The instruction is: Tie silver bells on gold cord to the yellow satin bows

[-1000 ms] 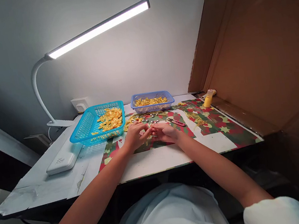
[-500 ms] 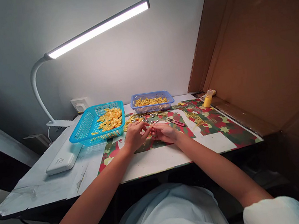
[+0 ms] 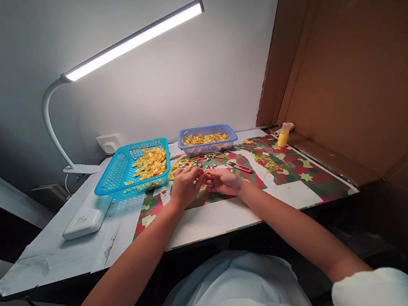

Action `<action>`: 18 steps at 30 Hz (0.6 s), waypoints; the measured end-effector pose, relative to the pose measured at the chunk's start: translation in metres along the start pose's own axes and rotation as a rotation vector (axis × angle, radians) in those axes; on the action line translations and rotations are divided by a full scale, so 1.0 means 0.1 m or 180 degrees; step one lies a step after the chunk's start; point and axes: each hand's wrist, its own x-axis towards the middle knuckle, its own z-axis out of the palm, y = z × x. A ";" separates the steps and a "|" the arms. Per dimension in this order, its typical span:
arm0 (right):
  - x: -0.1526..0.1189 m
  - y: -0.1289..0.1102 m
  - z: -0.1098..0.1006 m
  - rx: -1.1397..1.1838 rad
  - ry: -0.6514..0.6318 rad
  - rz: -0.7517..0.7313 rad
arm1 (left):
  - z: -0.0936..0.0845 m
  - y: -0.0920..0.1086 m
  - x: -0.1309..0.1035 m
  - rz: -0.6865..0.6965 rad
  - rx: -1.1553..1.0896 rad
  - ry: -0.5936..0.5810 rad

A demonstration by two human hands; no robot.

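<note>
A small yellow piece point(image 3: 204, 184), mostly hidden, is between the left hand point(image 3: 186, 187) and right hand point(image 3: 225, 181), its pose unclear

White flat case point(image 3: 87, 219), on the white-covered left part of the table point(image 3: 51, 257): one short grey marking point(image 3: 81, 220) on its upper face, near the front end; resembles "35W", characters distorted, reading uncertain; smaller line beneath it, illegible; no other lettering readable.

Hands point(image 3: 205, 182) meeting, blue basket point(image 3: 115, 180), lit lamp point(image 3: 137, 39)
</note>
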 end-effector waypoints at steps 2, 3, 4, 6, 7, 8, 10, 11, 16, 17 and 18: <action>0.01 0.01 -0.01 0.0017 -0.0041 -0.0024 | 0.01 0.00 0.00 0.0012 0.0024 0.0033; 0.01 0.01 -0.02 0.0032 -0.0034 -0.0032 | 0.01 0.00 0.00 0.0015 0.0029 0.0044; 0.01 0.01 -0.02 0.0047 -0.0014 -0.0033 | 0.01 0.00 -0.01 0.0012 0.0029 0.0051; 0.01 0.00 -0.01 0.0070 0.0035 -0.0027 | 0.02 0.00 -0.01 -0.0010 0.0014 0.0054; 0.00 0.00 0.00 0.0078 0.0061 -0.0017 | 0.02 0.00 -0.01 -0.0022 0.0006 0.0045; 0.00 0.00 0.01 0.0081 0.0079 -0.0005 | 0.03 0.00 -0.01 -0.0035 0.0001 0.0037; -0.01 -0.01 0.02 0.0091 0.0113 0.0017 | 0.03 0.01 -0.01 -0.0061 -0.0013 0.0044; -0.01 -0.01 0.02 0.0096 0.0123 0.0025 | 0.03 0.01 -0.02 -0.0069 -0.0026 0.0054; 0.00 0.00 0.00 0.0094 0.0093 0.0029 | 0.04 0.04 -0.02 -0.0077 -0.0050 0.0078; 0.00 0.00 0.00 0.0091 0.0085 0.0029 | 0.03 0.05 -0.02 -0.0085 -0.0050 0.0079; 0.00 0.01 0.00 0.0088 0.0077 0.0028 | 0.03 0.06 -0.02 -0.0096 -0.0055 0.0083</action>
